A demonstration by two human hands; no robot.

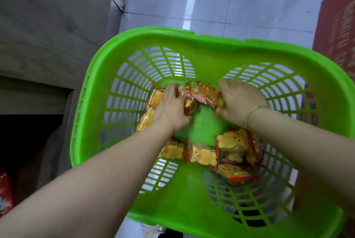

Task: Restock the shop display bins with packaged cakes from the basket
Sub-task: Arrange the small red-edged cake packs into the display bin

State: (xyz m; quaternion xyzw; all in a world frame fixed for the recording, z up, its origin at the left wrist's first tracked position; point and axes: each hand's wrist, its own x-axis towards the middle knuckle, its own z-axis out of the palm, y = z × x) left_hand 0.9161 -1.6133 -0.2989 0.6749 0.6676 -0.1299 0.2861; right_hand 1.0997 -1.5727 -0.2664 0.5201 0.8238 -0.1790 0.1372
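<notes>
A bright green slatted basket (192, 47) fills the middle of the view. Bear-shaped packaged cakes in clear wrappers with red edges lie on its bottom. My left hand (171, 109) reaches in and grips cakes (153, 99) at the far left of the pile. My right hand (240, 103) grips a wrapped cake (203, 93) at the far middle. Several more cakes (230, 151) lie loose at the near right, under my right forearm. A thin bracelet sits on my right wrist.
A grey shelf or counter (48, 36) runs along the left, with a dark opening below it. Pale floor tiles (230, 3) lie beyond the basket. Red cartons (340, 26) stand at the right edge. A red packet (5, 191) shows at the lower left.
</notes>
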